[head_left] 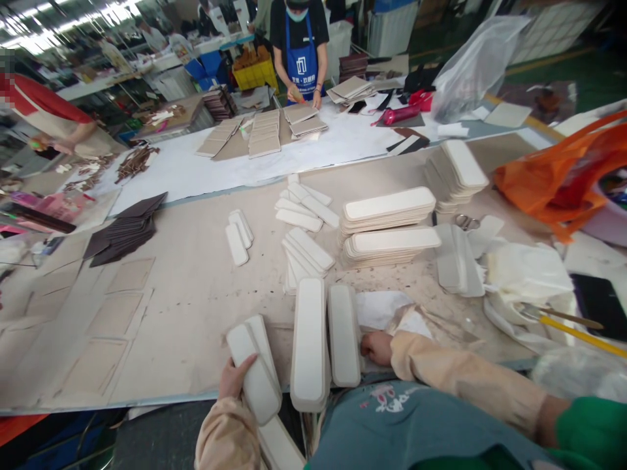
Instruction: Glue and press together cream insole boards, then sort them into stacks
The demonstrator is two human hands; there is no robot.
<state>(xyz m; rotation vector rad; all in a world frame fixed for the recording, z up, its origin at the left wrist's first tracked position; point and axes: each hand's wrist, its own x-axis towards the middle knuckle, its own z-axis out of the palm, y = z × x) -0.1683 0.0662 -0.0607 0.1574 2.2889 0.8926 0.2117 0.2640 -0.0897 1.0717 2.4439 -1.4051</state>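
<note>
My left hand [235, 378] grips a pair of overlapping white rounded panels [255, 375] at the table's front edge, thumb on top. Below them, another white panel [280, 445] sticks out past the edge. My right hand [376, 348] is curled closed against the right side of a short stack of white panels [343, 333]; its fingertips are hidden, so anything in them cannot be made out. Between the hands stands a taller stack of the same panels [309, 339]. Beyond it lie fanned-out narrow strips [308, 251].
Neat panel stacks [389, 202] stand at the right of the table [196, 294]. Scissors [467, 222], a white plastic bag [529, 277], a yellow-handled tool [582, 336], a phone [600, 303] and an orange bag [563, 173] lie farther right. Dark sheets [127, 228] lie left. A co-worker [300, 59] stands opposite.
</note>
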